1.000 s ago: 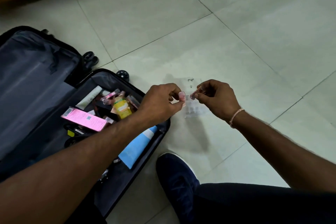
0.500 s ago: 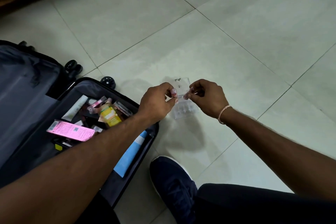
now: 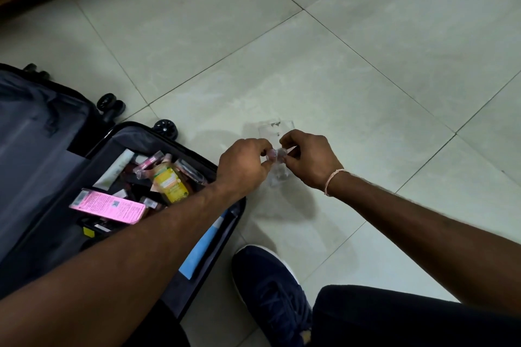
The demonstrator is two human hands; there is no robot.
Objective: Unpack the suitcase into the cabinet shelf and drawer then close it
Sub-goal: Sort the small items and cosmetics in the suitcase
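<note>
Here one open suitcase (image 3: 93, 149) lies on the floor (image 3: 366, 65), holding one pink box (image 3: 108, 205) and one yellow bottle (image 3: 170, 182) among other toiletries. Beside it, two hands, left hand (image 3: 244, 166) and right hand (image 3: 308, 159), each pinch one clear plastic packet (image 3: 277, 155), every grip closed tight on it.

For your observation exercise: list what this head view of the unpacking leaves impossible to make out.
- Clear packet: contents too small; left hand and right hand cover its middle.
- Suitcase: cut off by the left edge; the left forearm hides its near part.
- Pink box: print too small.
- Cabinet: not identifiable in view.
</note>
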